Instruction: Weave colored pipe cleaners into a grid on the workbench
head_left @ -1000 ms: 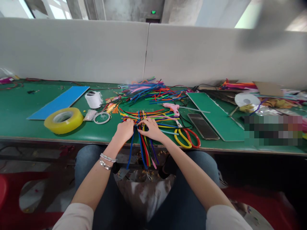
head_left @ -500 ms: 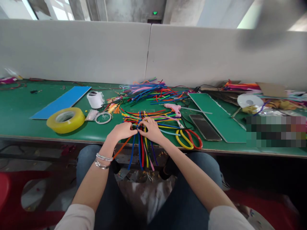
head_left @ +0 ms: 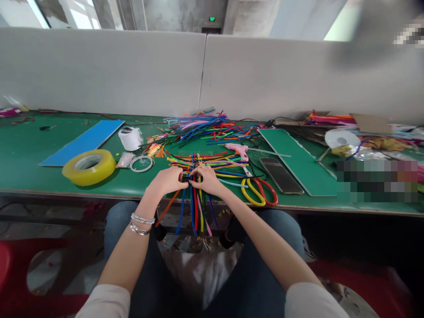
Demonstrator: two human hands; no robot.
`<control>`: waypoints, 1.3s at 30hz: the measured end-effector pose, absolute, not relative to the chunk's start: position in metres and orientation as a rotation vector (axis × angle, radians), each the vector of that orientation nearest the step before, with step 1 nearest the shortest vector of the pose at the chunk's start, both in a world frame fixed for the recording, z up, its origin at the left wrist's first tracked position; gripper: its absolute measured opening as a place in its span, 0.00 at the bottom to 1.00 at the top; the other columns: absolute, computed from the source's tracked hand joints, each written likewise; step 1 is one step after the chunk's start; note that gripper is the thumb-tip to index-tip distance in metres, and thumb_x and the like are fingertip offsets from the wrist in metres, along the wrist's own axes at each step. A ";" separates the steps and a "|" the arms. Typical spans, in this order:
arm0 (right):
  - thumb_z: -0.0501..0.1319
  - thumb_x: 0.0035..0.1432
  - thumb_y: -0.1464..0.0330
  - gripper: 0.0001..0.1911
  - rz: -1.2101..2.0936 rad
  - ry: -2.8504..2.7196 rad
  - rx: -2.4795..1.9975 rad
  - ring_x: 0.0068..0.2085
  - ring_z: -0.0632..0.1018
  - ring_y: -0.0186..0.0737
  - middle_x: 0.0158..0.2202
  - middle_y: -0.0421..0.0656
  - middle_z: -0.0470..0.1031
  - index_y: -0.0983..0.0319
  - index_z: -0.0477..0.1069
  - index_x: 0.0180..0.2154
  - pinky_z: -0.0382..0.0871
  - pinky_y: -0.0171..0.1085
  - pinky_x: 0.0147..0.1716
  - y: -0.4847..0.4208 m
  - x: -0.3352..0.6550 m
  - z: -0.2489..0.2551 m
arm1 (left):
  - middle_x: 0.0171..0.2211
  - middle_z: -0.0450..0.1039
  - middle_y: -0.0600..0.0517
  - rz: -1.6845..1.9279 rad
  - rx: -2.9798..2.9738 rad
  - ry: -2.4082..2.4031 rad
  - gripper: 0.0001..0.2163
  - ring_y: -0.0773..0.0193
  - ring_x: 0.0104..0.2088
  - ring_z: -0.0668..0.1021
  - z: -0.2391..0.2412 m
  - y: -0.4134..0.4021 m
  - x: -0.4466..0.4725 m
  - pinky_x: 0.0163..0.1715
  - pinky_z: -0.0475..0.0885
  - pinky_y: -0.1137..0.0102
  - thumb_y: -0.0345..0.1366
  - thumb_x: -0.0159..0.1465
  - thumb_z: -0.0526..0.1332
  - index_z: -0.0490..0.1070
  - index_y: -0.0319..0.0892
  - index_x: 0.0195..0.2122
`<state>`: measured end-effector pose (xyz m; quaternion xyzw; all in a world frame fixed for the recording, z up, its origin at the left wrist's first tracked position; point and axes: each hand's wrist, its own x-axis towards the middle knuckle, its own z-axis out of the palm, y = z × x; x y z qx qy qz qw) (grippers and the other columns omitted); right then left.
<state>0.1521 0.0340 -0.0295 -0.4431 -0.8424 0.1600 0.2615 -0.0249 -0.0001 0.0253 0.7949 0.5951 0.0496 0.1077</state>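
Observation:
A woven mat of colourful pipe cleaners (head_left: 196, 164) lies at the table's front edge, with loose ends fanning out to the right and several long strands (head_left: 195, 212) hanging over the edge. My left hand (head_left: 170, 180) is closed in a pinch at the mat's near left side, its fingertips on the pipe cleaners. Right beside it, my right hand (head_left: 209, 180) pinches the strands too, fingertips close to those of the left. A dark strand seems to lie between the fingertips, but the fingers partly hide it. An orange strand (head_left: 167, 207) hangs below my left hand.
Behind the mat lies a heap of pipe cleaners (head_left: 212, 128). To the right are a pink glue gun (head_left: 237, 151), scissors (head_left: 253, 190), a phone (head_left: 281, 176) and a green board (head_left: 298, 163). Yellow tape (head_left: 89, 168), white thread (head_left: 130, 138) and a blue board (head_left: 84, 142) sit left.
Both hands stay at the mat, with small finger shifts. The orange strand has swung slightly away from my left wrist. The whole view has shifted a little.

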 end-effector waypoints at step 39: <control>0.61 0.50 0.64 0.09 0.439 -2.269 -1.207 0.43 0.67 0.43 0.39 0.42 0.69 0.58 0.70 0.35 0.58 0.42 0.45 0.031 0.152 -0.028 | 0.30 0.76 0.50 0.204 2.219 1.620 0.14 0.62 0.29 0.75 0.030 0.006 -0.045 0.28 0.64 0.72 0.44 0.58 0.52 0.71 0.42 0.28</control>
